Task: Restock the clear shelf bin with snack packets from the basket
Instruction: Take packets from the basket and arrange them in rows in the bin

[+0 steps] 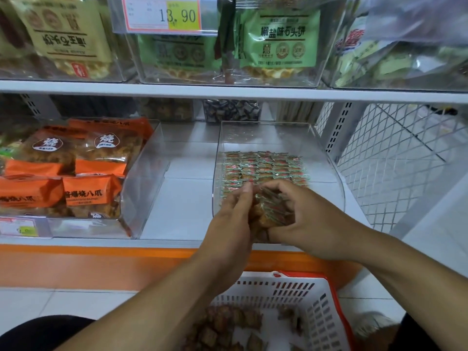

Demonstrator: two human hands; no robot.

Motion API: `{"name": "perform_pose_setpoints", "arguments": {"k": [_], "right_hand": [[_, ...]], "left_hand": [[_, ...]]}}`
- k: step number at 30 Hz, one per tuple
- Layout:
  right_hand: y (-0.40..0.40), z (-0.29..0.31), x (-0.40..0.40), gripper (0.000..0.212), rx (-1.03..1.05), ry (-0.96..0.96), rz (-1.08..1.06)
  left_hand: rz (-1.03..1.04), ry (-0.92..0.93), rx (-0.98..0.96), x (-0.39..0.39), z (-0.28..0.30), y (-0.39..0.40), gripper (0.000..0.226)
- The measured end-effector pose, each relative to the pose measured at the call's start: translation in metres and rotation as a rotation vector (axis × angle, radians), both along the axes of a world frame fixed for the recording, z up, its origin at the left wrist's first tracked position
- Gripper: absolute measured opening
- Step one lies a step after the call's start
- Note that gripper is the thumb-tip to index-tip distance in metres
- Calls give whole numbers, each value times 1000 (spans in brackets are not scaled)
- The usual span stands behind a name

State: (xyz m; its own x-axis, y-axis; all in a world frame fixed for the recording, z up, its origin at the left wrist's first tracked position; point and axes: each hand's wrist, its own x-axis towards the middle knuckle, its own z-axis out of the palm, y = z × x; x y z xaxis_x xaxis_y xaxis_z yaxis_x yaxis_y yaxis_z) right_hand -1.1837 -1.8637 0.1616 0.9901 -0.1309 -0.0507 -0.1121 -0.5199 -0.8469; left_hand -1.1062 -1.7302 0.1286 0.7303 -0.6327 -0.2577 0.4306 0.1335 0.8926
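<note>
A clear shelf bin (326,171) stands on the lower shelf with rows of small snack packets (263,165) lying flat in its back half. Over the bin's front edge, my left hand (230,219) and my right hand (309,219) together hold a bunch of small brown snack packets (271,211), fingers curled round it from both sides. Below, a white basket with a red rim (321,315) sits at my knees, with several loose brown packets (228,330) on its bottom.
A clear bin of orange snack bags (76,171) stands to the left, with a bare gap of white shelf (187,196) between the bins. Above is another shelf of clear bins and a price tag (167,13). A white wire mesh panel (400,158) closes the right side.
</note>
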Motion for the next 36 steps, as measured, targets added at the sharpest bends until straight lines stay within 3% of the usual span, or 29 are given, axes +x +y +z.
{"name": "perform_pose_setpoints", "arguments": {"k": [2,4,7,9,13,19,23,26,32,36], "right_hand": [[-15,11,3,65,-88,7,-34],[-44,26,8,57,-338,31,-122],[-82,39,21,43,-843,169,-231],[-90,32,32,52,-1108,302,-238],[-82,3,58,55,-1290,487,-93],[-82,-31,73,52,-1371,761,13],[-87,-50,75,71,-1512,897,6],[-87,-64,77,72,-1567,998,34],[-80,-64,78,70,-1572,983,5],[-53,-25,62,67,-1617,792,-134]], "left_hand": [[-108,-18,-70,2,1,0,49],[-124,-205,-10,5,0,-2,43],[-134,-827,332,11,-11,-5,46],[-235,-1154,554,13,-22,-9,50],[-393,-1447,876,15,-47,-13,72],[-405,-1535,977,17,-58,-13,84],[-430,-1544,996,16,-57,-12,84],[-449,-1544,1008,17,-56,-12,86],[-467,-1513,999,15,-50,-10,90],[-422,-1626,1018,4,-29,3,92]]}}
